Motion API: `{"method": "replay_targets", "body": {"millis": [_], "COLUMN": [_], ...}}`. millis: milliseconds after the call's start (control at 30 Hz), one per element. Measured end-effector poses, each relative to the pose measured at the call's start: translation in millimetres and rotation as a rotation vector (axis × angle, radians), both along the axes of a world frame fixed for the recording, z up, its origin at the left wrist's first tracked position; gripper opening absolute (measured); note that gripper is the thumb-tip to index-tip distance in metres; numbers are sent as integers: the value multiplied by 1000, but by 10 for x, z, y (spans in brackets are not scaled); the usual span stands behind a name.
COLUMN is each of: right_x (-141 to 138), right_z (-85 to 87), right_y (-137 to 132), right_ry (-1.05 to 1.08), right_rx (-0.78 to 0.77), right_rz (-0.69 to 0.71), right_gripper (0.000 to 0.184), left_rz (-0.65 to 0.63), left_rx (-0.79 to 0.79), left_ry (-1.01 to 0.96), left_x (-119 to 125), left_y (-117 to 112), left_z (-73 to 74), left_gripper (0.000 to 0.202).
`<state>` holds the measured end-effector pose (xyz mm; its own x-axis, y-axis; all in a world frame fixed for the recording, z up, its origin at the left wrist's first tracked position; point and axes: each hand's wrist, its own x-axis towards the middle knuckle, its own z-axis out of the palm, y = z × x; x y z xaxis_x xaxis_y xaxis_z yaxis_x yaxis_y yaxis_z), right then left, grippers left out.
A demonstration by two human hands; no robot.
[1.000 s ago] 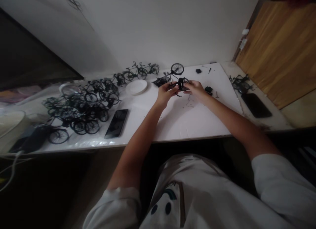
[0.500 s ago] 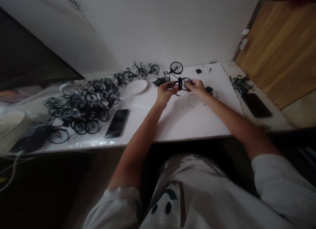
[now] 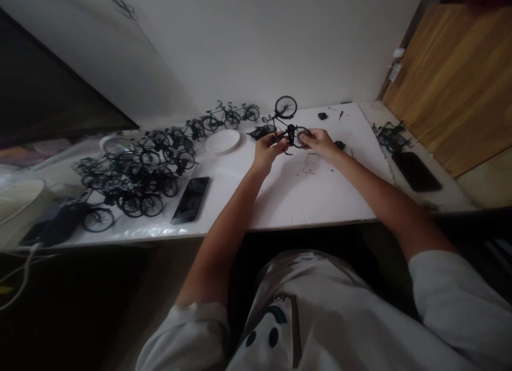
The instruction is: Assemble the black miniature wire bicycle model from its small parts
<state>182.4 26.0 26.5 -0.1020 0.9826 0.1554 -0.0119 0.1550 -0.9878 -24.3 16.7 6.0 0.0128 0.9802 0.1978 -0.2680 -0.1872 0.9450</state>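
Observation:
Between both hands a black model bicycle [image 3: 283,124] is held above the white board, tilted so one wheel points toward the wall. My left hand [image 3: 267,151] is closed on its frame near the seat end, thumb on top. The fingers of my right hand [image 3: 318,143] pinch the nearer wheel at its right side. Just behind my left hand lies another dark bicycle or bicycle part [image 3: 261,131], partly hidden. Small thin parts [image 3: 309,163] are scattered on the board under my hands. A small dark piece [image 3: 340,145] rests beside my right wrist.
Many finished-looking model bicycles [image 3: 136,168] crowd the left side, with more along the wall. A white plate [image 3: 223,142] and a phone [image 3: 191,200] lie left of my arms. Another dark flat device [image 3: 416,171] sits at right. A black block [image 3: 322,116] is at the back.
The view has shifted very slightly. Both hands keep their hold on the model bicycle, which has barely moved.

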Motion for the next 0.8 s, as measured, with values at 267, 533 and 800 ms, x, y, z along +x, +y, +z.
{"method": "replay_targets", "body": {"millis": [267,533,800], "right_x": [-31,-9,108], "right_z": [32,39,-18], "right_y": [-74,-103,-37], "right_ry": [69,66,31], "right_rx": [-66,-166,-207], "right_rz": [44,92,187], "right_gripper": [22,15,20], "left_rz": [-20,-37,29], "left_rx": [3,-32,2], "left_ry": [-6,-30,103], "left_x": [6,-9,-19], "left_y": [19,44,10], "left_z": [-18,-20,-1], "left_gripper": [61,53,52]}}
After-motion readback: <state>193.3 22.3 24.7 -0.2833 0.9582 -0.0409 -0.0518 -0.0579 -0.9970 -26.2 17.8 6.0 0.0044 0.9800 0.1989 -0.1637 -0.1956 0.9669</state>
